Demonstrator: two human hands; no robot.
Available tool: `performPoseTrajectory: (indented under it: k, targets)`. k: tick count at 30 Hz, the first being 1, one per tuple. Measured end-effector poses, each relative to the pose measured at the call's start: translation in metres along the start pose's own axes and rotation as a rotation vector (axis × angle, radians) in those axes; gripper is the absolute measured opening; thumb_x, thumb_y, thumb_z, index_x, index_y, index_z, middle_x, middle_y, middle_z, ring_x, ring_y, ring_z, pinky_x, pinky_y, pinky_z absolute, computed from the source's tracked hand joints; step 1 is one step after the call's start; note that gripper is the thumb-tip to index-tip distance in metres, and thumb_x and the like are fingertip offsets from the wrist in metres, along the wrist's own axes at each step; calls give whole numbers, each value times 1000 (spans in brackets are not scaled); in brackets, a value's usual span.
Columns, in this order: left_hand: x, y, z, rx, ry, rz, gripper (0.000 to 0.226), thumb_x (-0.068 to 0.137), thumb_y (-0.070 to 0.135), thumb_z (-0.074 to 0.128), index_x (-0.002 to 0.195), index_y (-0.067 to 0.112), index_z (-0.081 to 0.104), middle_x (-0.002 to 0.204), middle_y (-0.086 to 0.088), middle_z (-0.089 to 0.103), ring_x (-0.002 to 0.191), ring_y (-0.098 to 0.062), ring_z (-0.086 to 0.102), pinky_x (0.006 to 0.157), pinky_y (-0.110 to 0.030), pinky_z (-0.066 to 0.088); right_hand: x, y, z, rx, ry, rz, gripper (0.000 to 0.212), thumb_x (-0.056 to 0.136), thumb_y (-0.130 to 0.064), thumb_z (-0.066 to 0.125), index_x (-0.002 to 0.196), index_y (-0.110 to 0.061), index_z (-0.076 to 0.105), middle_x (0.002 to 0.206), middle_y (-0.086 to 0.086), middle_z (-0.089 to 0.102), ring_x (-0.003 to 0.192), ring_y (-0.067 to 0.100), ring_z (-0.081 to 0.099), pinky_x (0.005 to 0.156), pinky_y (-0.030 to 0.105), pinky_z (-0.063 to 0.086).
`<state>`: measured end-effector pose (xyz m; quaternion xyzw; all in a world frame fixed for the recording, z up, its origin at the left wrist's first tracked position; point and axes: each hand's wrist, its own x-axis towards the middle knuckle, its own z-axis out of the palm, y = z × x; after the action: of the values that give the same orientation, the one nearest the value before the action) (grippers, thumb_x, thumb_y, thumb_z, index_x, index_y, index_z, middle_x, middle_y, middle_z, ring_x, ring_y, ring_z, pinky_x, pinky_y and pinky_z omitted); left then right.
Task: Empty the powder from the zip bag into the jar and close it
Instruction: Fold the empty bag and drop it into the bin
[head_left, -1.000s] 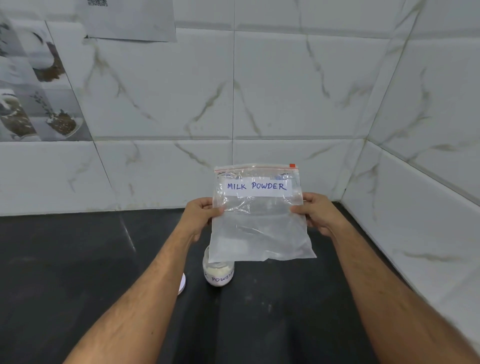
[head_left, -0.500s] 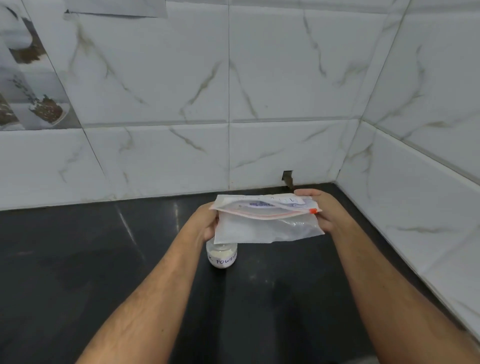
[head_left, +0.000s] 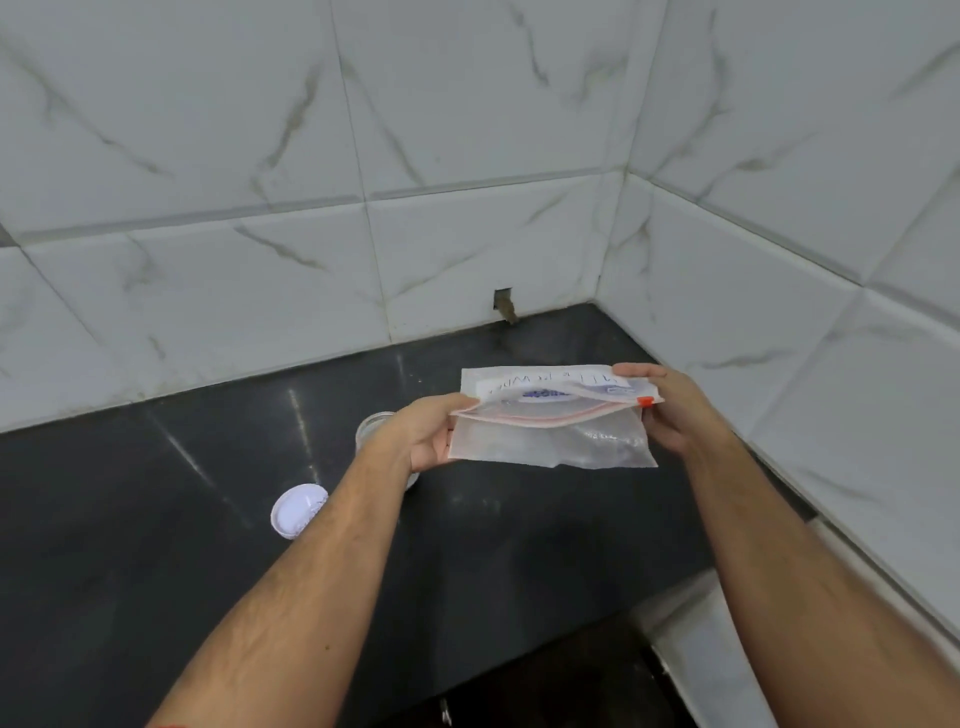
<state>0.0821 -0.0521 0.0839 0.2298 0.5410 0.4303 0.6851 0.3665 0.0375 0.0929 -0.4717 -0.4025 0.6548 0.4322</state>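
Observation:
I hold a clear zip bag (head_left: 550, 436) with a handwritten white label and an orange slider, folded over near its top, above the black counter. My left hand (head_left: 423, 434) grips its left edge and my right hand (head_left: 670, 410) grips its right edge by the slider. The bag looks nearly empty. The small glass jar (head_left: 371, 423) stands open on the counter, mostly hidden behind my left hand and wrist. Its white lid (head_left: 297, 510) lies flat on the counter to the left of my left forearm.
The black counter (head_left: 156, 519) meets white marble-look tiled walls (head_left: 467, 234) at the back and on the right, forming a corner. A small notch (head_left: 503, 304) sits at the base of the back wall. The counter's front edge (head_left: 519, 670) runs at the lower right.
The bag went from upright with its label facing me to folded over and lying nearly flat between my hands. The view shifted, so the jar now lies left of the bag and the lid shows.

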Motion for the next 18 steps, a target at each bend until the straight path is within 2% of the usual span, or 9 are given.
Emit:
performPoseTrajectory:
  k: [2, 4, 6, 7, 10, 12, 14, 16, 18]
  targets:
    - [1, -6, 12, 33, -85, 60, 34, 95, -2, 48, 126, 5, 62, 108, -10, 74, 87, -21, 73, 73, -32, 62, -13, 1, -21, 98, 15, 35, 19, 91, -6, 55, 103, -5, 70, 111, 22, 69, 84, 26, 71, 73, 36, 58]
    - [2, -12, 25, 88, -158, 111, 39, 92, -7, 45, 123, 9, 63, 116, -10, 72, 89, -19, 71, 71, -29, 60, -26, 3, -43, 173, -2, 106, 33, 97, -25, 45, 116, -11, 67, 121, 22, 67, 94, 34, 70, 75, 41, 57]
    - [3, -22, 38, 190, -159, 130, 44, 89, -6, 45, 125, 13, 63, 122, -11, 69, 88, -19, 69, 68, -29, 58, -45, 6, -63, 110, -46, 176, 50, 99, -51, 39, 122, -13, 61, 116, 21, 69, 97, 37, 70, 74, 46, 58]
    - [2, -27, 46, 247, -167, 130, 47, 87, -4, 45, 126, 14, 63, 124, -12, 69, 89, -20, 68, 67, -30, 58, -56, 8, -73, 39, -68, 198, 57, 96, -59, 43, 125, -13, 59, 110, 20, 72, 97, 37, 70, 79, 49, 57]
    - [-11, -45, 78, 293, -280, 123, 48, 87, -2, 42, 123, 17, 67, 123, -14, 69, 96, -25, 68, 75, -37, 58, -94, 12, -104, -238, -254, 217, 61, 88, -50, 62, 132, -9, 56, 105, 19, 73, 95, 32, 69, 90, 48, 49]
    - [-20, -62, 100, 224, -297, 76, 43, 90, 1, 43, 120, 16, 69, 119, -13, 71, 95, -25, 69, 75, -37, 59, -123, 16, -119, -381, -387, 241, 53, 88, -40, 65, 127, -4, 60, 115, 18, 71, 99, 26, 69, 84, 38, 55]
    - [-25, -84, 122, 167, -238, -2, 35, 93, 5, 48, 123, 10, 66, 125, -16, 68, 97, -25, 68, 78, -37, 60, -151, 24, -133, -409, -384, 295, 43, 88, -32, 66, 120, -5, 60, 112, 13, 72, 92, 21, 72, 73, 32, 60]
    - [-34, -110, 144, 83, -192, -94, 30, 98, 20, 55, 122, 5, 63, 125, -16, 67, 98, -25, 68, 84, -38, 58, -178, 38, -152, -353, -353, 329, 33, 93, -21, 65, 120, -4, 59, 108, 11, 73, 87, 21, 73, 70, 32, 61]
    - [-47, -135, 168, -58, -187, -164, 54, 98, 51, 50, 117, 4, 67, 119, -15, 70, 96, -28, 72, 87, -43, 57, -203, 54, -176, -272, -304, 321, 32, 94, -15, 63, 123, -2, 58, 111, 14, 72, 88, 23, 73, 72, 34, 62]
